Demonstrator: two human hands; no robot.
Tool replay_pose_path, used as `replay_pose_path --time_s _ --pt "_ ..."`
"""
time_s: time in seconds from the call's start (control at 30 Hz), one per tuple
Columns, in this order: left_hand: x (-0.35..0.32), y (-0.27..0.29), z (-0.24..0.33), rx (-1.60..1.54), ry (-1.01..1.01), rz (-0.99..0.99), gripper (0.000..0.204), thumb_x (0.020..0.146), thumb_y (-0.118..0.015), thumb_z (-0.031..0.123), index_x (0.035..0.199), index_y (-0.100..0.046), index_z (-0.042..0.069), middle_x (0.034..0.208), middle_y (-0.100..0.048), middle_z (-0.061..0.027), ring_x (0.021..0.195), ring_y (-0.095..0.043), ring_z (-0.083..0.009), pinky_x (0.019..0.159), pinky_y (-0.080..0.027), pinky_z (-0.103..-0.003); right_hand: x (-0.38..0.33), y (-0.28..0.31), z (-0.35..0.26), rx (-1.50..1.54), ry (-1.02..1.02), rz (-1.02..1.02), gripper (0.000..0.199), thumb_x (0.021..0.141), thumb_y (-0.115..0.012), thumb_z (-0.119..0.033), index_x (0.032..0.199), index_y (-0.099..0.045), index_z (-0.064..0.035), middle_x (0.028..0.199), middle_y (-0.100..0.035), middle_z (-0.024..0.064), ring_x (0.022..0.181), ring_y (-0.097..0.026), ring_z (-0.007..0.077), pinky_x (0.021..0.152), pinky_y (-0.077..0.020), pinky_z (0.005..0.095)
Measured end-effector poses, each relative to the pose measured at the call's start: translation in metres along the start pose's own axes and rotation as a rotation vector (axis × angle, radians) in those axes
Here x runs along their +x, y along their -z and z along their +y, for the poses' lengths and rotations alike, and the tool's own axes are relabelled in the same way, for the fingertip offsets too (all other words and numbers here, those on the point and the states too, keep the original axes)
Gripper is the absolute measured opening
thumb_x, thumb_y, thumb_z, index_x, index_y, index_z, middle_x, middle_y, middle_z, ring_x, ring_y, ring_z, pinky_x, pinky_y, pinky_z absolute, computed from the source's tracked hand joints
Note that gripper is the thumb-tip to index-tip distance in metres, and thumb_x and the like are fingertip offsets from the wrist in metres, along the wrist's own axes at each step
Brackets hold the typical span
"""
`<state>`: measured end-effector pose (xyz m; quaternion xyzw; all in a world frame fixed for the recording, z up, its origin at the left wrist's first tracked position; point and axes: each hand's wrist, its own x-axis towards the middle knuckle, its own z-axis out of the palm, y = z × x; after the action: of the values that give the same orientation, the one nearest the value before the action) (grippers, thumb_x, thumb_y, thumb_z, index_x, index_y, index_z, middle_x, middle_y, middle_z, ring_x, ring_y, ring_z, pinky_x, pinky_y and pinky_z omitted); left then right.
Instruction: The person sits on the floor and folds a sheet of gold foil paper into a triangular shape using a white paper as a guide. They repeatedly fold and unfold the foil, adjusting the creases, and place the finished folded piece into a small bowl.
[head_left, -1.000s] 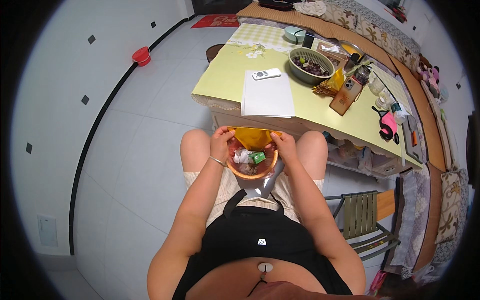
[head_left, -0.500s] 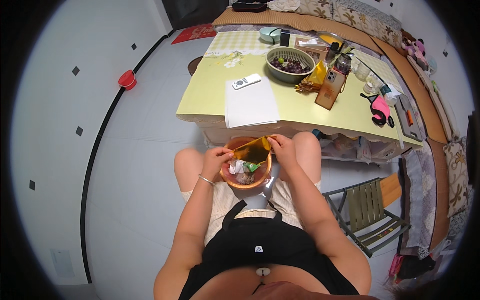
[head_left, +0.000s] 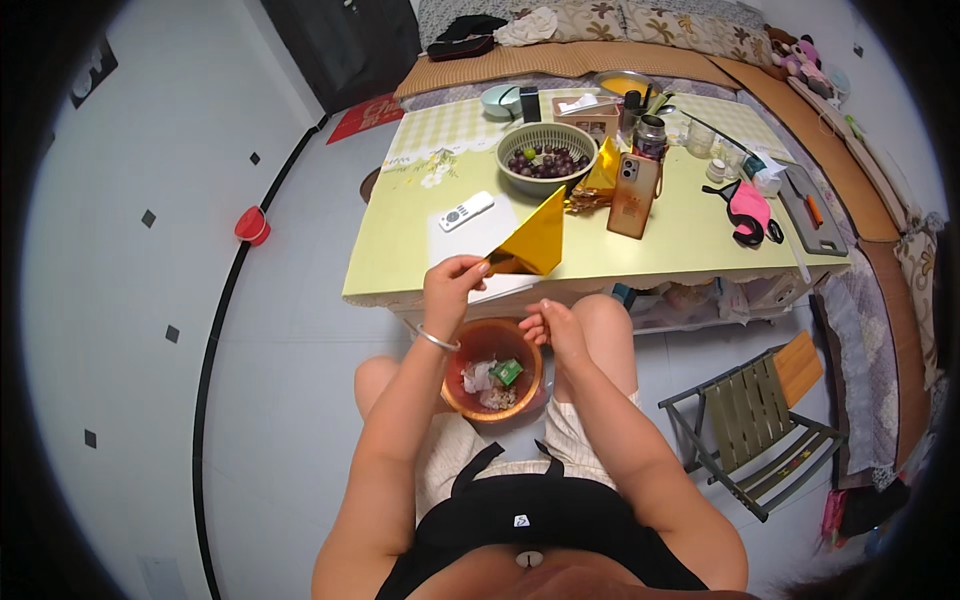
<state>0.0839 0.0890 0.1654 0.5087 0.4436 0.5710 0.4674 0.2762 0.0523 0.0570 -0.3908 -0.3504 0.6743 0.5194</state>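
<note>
My left hand (head_left: 455, 285) is raised above my knees and pinches a folded sheet of golden paper (head_left: 532, 240), which stands in front of the yellow table (head_left: 640, 245). My right hand (head_left: 550, 325) hovers lower, fingers loosely curled, over the rim of an orange bowl (head_left: 470, 405) that sits between my thighs. Scraps of paper and a small green wrapper (head_left: 507, 371) lie in the bowl. A thin bracelet circles my left wrist.
On the table are a white sheet with a white remote (head_left: 466, 212), a green colander of dark fruit (head_left: 547, 160), an upright phone (head_left: 633, 195), a metal flask, a pink object and a cutting board. A folding chair (head_left: 750, 425) stands to my right. A small red bowl (head_left: 251, 225) lies on the floor.
My left hand has lifted the golden paper up out of the bowl toward the table edge. My right hand has let go of it and stays over the bowl.
</note>
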Motion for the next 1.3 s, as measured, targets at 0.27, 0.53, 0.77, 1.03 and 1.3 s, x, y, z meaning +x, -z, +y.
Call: replay_pose_path --time_s 0.27,0.53,0.77,1.03,1.3 --pt "0.117 -0.096 0.014 -0.149 0.035 0.015 0.010 0.090 -0.069 0.008 0.095 -0.068 -0.001 0.079 -0.069 -0.0079 0.060 -0.061 -0.0118 0.058 -0.052 -0.024 0.000 0.011 -0.002 -0.033 -0.078 -0.072 0.026 0.104 -0.049 -0.023 0.106 -0.061 -0.0003 0.083 -0.070 0.0098 0.063 -0.063 0.0105 0.055 -0.0468 0.0201" --pt "0.179 -0.171 -0.051 -0.363 0.305 0.099 0.011 0.093 -0.061 0.008 0.099 -0.064 0.000 0.080 -0.068 -0.0094 0.057 -0.061 -0.0142 0.052 -0.052 -0.028 -0.001 0.015 -0.019 0.067 -0.106 -0.045 0.019 0.102 -0.051 -0.017 0.103 -0.062 -0.0016 0.083 -0.069 0.0100 0.065 -0.062 0.0119 0.057 -0.0469 0.0211" --pt "0.180 -0.208 -0.067 -0.177 0.355 0.177 0.011 0.088 -0.068 0.008 0.079 -0.064 0.003 0.066 -0.061 -0.0039 0.048 -0.051 -0.0101 0.041 -0.038 -0.025 -0.003 0.024 -0.023 0.070 -0.118 -0.054 0.017 0.100 -0.052 -0.015 0.100 -0.063 -0.0014 0.085 -0.070 0.0101 0.066 -0.062 0.0134 0.058 -0.0465 0.0223" --pt "0.181 -0.231 -0.068 -0.021 0.254 0.194 0.010 0.084 -0.071 0.004 0.077 -0.066 0.000 0.063 -0.061 -0.0076 0.048 -0.056 -0.0136 0.047 -0.045 -0.028 -0.006 0.028 -0.029 0.057 -0.130 -0.042 0.019 0.100 -0.051 -0.015 0.104 -0.064 -0.0007 0.087 -0.070 0.0092 0.069 -0.062 0.0136 0.061 -0.0457 0.0228" --pt "0.172 -0.224 -0.064 0.372 0.268 0.122 0.027 0.080 -0.079 0.020 0.074 -0.068 -0.004 0.071 -0.070 -0.0142 0.053 -0.061 -0.0205 0.057 -0.050 -0.036 -0.005 0.027 -0.027 0.054 -0.124 -0.032 0.019 0.100 -0.052 -0.015 0.105 -0.064 -0.0011 0.088 -0.070 0.0090 0.069 -0.062 0.0126 0.062 -0.0469 0.0227"
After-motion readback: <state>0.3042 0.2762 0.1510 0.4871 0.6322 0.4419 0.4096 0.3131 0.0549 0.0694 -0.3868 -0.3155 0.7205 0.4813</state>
